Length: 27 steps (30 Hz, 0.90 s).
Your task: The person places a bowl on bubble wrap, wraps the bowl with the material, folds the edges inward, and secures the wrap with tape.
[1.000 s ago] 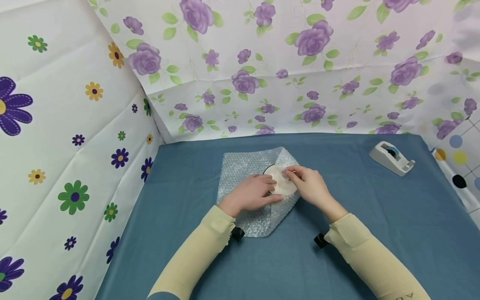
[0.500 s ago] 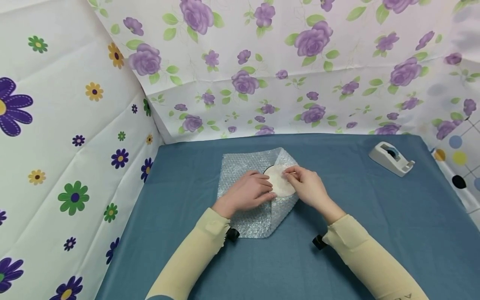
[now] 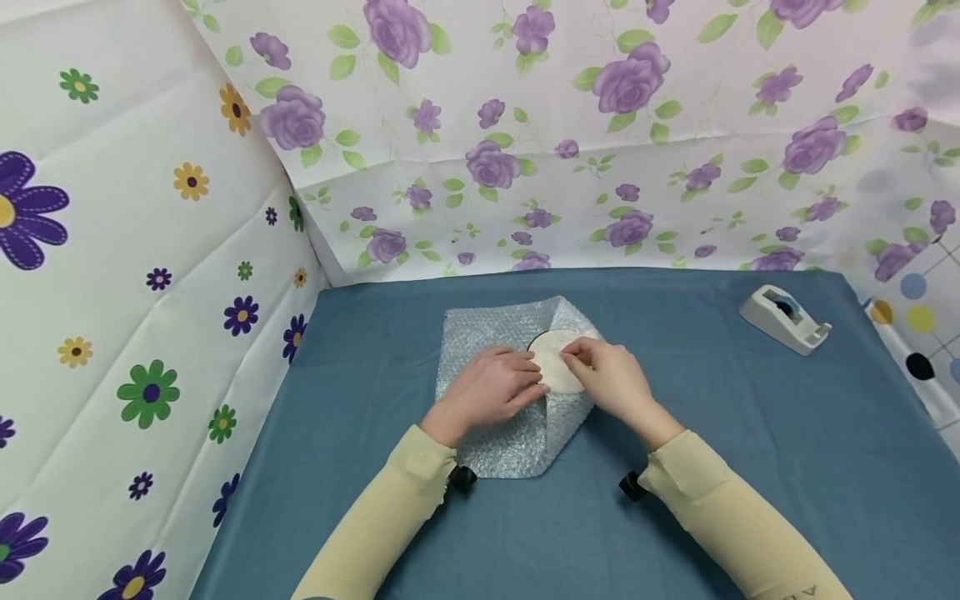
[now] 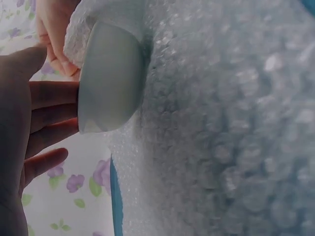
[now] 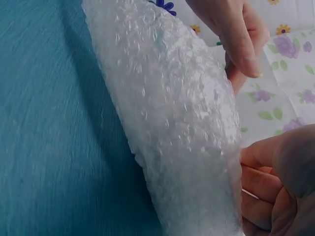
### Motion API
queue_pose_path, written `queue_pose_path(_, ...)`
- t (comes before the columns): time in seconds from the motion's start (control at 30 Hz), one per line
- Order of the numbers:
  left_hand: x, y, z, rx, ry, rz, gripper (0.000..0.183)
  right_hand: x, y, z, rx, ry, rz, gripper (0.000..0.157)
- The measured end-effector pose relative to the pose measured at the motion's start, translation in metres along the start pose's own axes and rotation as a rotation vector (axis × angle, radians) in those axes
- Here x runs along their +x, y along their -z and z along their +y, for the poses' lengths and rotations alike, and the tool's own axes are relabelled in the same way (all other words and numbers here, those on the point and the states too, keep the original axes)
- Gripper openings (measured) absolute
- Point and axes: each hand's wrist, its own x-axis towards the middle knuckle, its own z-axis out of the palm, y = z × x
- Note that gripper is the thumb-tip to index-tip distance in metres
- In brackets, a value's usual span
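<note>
Left hand [image 3: 486, 390] loose against bowl [image 4: 110, 78] | right hand [image 3: 617, 385] pinches bubble wrap [image 5: 170, 108] | I fear springback (if pinch slips)

A white tape dispenser [image 3: 784, 320] with a bluish roll sits near the far right corner of a blue tablecloth [image 3: 712, 392]. Behind stands a white sheet [image 3: 442, 75] printed with purple roses; along the left, another sheet [image 3: 105, 283] shows purple, green and orange flowers. Coloured dots [image 3: 920, 317] mark the right edge.
</note>
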Motion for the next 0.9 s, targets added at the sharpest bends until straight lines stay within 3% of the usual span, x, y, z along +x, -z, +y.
queue_pose_path(0.2,-0.003,-0.002,0.003,0.002,0.034,0.003,0.033,-0.001,-0.006,-0.009,-0.095,0.021,0.018,0.02)
queue_pose_path(0.47,-0.006,-0.003,0.002,-0.031,0.063,-0.01,0.033,0.002,-0.023,-0.017,-0.351,0.164,0.061,0.013)
queue_pose_path(0.9,-0.005,0.001,0.0,-0.086,0.085,-0.027,0.032,0.007,-0.033,-0.022,-0.399,0.133,0.023,0.012)
